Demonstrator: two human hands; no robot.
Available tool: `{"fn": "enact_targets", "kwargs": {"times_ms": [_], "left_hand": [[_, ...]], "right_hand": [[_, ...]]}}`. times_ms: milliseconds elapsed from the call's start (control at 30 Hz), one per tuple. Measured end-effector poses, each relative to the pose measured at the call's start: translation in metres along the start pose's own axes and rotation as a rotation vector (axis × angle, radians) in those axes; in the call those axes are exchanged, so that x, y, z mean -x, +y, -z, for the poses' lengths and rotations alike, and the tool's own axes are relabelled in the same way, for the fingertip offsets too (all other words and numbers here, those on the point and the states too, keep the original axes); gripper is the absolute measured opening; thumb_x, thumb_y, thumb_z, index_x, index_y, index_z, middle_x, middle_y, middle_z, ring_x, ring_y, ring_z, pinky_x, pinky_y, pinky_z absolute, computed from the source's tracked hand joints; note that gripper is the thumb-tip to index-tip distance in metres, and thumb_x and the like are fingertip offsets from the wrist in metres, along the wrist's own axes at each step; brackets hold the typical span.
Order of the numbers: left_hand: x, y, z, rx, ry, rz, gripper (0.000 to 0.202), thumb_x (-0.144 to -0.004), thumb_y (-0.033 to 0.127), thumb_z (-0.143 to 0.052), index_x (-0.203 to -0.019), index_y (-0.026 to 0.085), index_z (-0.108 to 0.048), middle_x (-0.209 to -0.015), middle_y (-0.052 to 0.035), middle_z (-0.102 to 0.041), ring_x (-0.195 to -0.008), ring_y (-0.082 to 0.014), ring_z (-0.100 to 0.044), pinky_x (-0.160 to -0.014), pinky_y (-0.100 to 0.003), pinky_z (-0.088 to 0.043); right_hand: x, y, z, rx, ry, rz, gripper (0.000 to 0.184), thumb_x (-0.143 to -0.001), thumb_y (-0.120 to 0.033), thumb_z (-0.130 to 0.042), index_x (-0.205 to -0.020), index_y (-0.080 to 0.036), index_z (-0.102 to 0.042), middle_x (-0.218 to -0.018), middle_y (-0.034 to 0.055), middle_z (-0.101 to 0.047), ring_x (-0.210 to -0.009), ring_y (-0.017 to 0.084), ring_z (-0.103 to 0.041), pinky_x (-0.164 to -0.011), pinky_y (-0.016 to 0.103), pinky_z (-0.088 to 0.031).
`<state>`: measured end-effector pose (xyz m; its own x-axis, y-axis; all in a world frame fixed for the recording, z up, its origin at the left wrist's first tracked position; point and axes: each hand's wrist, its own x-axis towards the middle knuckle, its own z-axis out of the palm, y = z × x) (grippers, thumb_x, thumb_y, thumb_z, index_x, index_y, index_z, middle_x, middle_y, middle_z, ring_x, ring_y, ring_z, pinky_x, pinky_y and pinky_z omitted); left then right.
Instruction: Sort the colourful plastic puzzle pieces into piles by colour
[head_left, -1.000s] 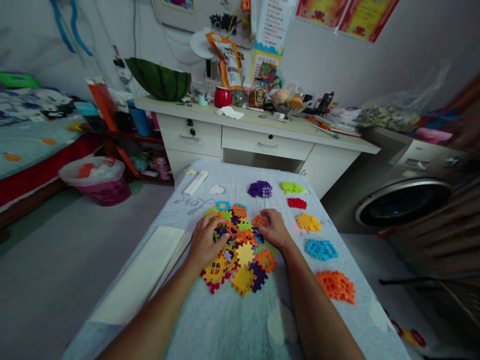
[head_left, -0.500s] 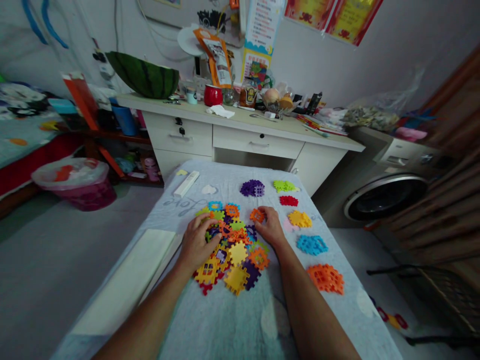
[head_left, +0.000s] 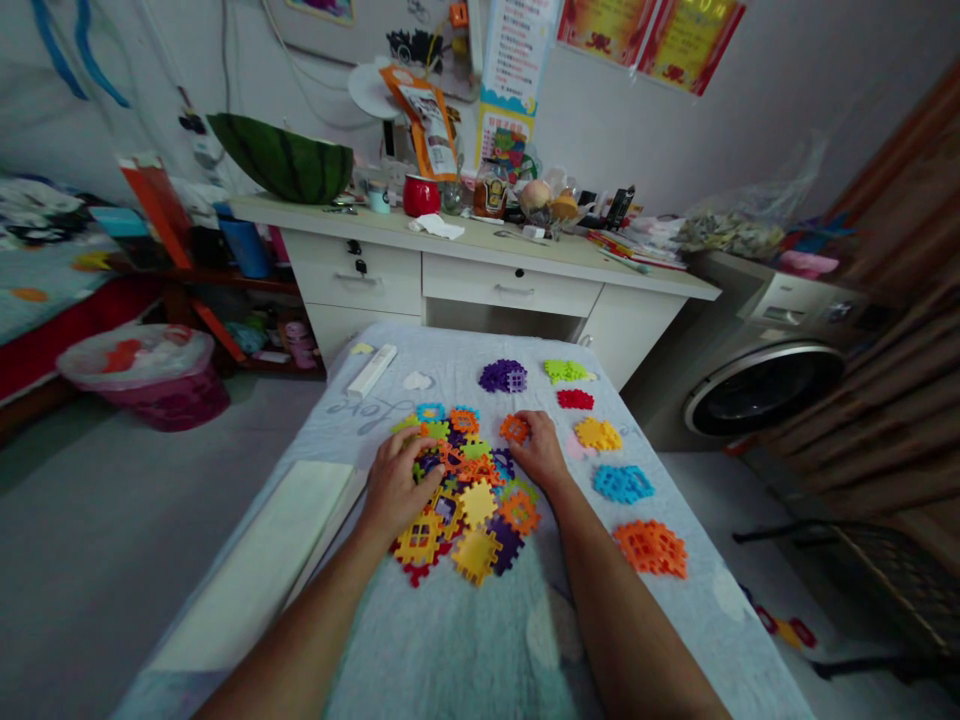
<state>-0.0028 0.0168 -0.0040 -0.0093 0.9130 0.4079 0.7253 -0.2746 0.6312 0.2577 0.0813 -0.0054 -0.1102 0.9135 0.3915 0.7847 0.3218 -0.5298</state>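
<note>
My right hand (head_left: 543,452) pinches an orange interlocking plastic tile (head_left: 514,429) at the upper right of the mixed pile. My left hand (head_left: 397,480) rests at the pile's left side, thumb apart from its bent fingers; it grips no tile that I can see. Under and between my hands lie notched tiles in several colours, among them a plain yellow tile (head_left: 478,555) and a yellow window tile (head_left: 418,538). Along the right stand sorted piles: orange (head_left: 651,548), blue (head_left: 624,484), yellow (head_left: 598,434), red (head_left: 575,399), green (head_left: 565,371); a purple pile (head_left: 503,376) sits farther back.
The cloth-covered table (head_left: 465,650) carries a long white box (head_left: 255,565) at left and a small white bar (head_left: 373,371) farther back. Behind is a white desk (head_left: 360,265) with a watermelon half (head_left: 281,160). A washing machine (head_left: 757,330) stands right, a pink bin (head_left: 150,385) left.
The view has shifted slightly. Both hands keep nearly the same places, and the right one still holds the orange tile.
</note>
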Motion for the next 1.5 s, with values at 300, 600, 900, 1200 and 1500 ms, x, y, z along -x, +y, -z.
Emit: {"fn": "enact_targets", "kwargs": {"times_ms": [300,600,900,1200,1500], "left_hand": [[-0.001,-0.001,-0.001,-0.023,0.010,-0.028,0.029,-0.079,0.037,-0.061,-0.104,0.023,-0.065,-0.124,-0.0085,-0.055,-0.119,-0.0287,-0.051,-0.105,-0.048,-0.040],[0.000,-0.005,-0.004,-0.035,0.023,-0.058,0.029,-0.079,0.038,-0.061,-0.104,0.023,-0.065,-0.123,-0.0084,-0.055,-0.119,-0.0283,-0.051,-0.105,-0.047,-0.040],[-0.001,-0.006,-0.005,-0.060,-0.002,-0.037,0.030,-0.080,0.040,-0.060,-0.104,0.024,-0.064,-0.122,-0.0080,-0.054,-0.120,-0.0283,-0.051,-0.106,-0.046,-0.040],[-0.002,-0.009,-0.007,-0.054,0.003,-0.050,0.031,-0.079,0.042,-0.059,-0.103,0.024,-0.064,-0.123,-0.0085,-0.054,-0.121,-0.0281,-0.050,-0.108,-0.047,-0.038],[-0.002,-0.007,-0.006,-0.042,0.007,-0.042,0.030,-0.078,0.041,-0.060,-0.102,0.024,-0.064,-0.122,-0.0086,-0.054,-0.120,-0.0283,-0.050,-0.109,-0.048,-0.037]], "right_hand": [[-0.004,-0.005,0.005,0.045,-0.059,-0.099,0.042,-0.069,-0.017,-0.062,-0.110,-0.014,-0.062,-0.107,0.0111,-0.065,-0.103,0.024,-0.057,-0.096,0.039,-0.044],[0.029,0.009,0.108,0.118,-0.175,-0.059,0.042,-0.071,-0.014,-0.065,-0.113,-0.018,-0.064,-0.115,0.0103,-0.067,-0.108,0.024,-0.062,-0.100,0.041,-0.045],[0.106,0.053,0.189,0.173,-0.210,-0.232,0.041,-0.077,-0.025,-0.061,-0.117,-0.019,-0.062,-0.115,0.0106,-0.068,-0.104,0.025,-0.065,-0.094,0.042,-0.051],[0.155,0.041,0.195,0.167,-0.310,-0.167,0.052,-0.074,-0.016,-0.054,-0.126,-0.020,-0.057,-0.127,0.0090,-0.063,-0.118,0.024,-0.058,-0.105,0.043,-0.043],[0.150,0.018,0.180,0.201,-0.232,-0.114,0.053,-0.072,-0.011,-0.052,-0.122,-0.022,-0.060,-0.130,0.0077,-0.061,-0.123,0.026,-0.052,-0.109,0.048,-0.037]]}}
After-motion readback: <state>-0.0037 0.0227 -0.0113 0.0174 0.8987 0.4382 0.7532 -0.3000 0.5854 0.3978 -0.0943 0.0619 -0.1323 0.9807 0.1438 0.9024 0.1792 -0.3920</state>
